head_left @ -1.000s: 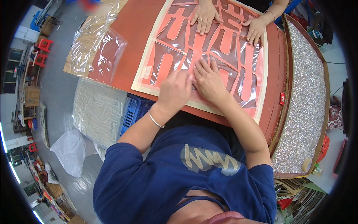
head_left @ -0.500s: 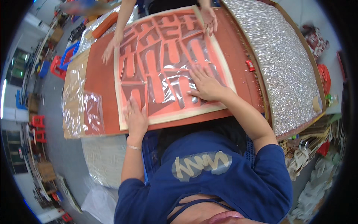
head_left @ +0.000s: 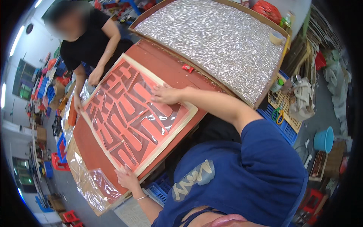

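Observation:
A rectangular panel point(head_left: 171, 141) with a pale border lies in front of me, bearing salmon-coloured shapes and dark, glossy clear-film pieces. My right hand point(head_left: 166, 94) rests on its right side, palm down with fingers spread. At the near left corner, my left hand point(head_left: 127, 178) touches the border with its fingers stretched out. Across the table stands a co-worker point(head_left: 92, 32) in a black top. One of the co-worker's hands point(head_left: 78, 104) is at the panel's far left edge; the other is just above the far edge.
Beneath the panel is a red-brown board point(head_left: 86, 140). Beyond it sits a shallow cardboard tray filled with silvery glittering pieces point(head_left: 211, 38), with a tape roll point(head_left: 276, 38) at its corner. A small red packet point(head_left: 187, 68) lies beside the tray. Crinkled clear film point(head_left: 102, 185) covers the board's left end.
My view has turned, so the panel now appears slanted. My left hand has slid from the panel's face to its near corner. The co-worker's right-side hand has left the panel's right edge.

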The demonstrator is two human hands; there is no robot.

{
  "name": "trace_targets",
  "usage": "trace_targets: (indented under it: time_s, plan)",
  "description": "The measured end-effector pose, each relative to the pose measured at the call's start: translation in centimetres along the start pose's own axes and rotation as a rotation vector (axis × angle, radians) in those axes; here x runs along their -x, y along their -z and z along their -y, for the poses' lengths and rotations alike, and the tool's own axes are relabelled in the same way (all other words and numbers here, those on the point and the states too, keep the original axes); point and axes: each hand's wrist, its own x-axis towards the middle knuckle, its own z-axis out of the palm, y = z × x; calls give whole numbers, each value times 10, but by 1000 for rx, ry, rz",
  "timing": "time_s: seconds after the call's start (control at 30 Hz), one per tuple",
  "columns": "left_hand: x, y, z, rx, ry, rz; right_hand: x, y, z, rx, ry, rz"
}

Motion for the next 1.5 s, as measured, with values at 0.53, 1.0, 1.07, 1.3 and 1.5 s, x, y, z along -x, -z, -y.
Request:
trace_targets:
  time_s: [0.53, 1.0, 1.07, 1.3, 1.5]
  plan:
    - [24, 178, -71, 1237, -254, 204, 221, 128, -217, 336, -1055, -236]
    - [87, 207, -515, 1537, -1186, 1218, 227, 188, -22, -391, 23, -965]
    - [79, 171, -543, 1200, -1578, 589, 238, 207, -79, -674, -278, -930]
    - [53, -15, -565, 193, -1645, 391, 277, 188, -299, -655, -757, -891]
    - [68, -79, -584, -61, -1574, 556, 288, 174, -384, 49, -995, -805]
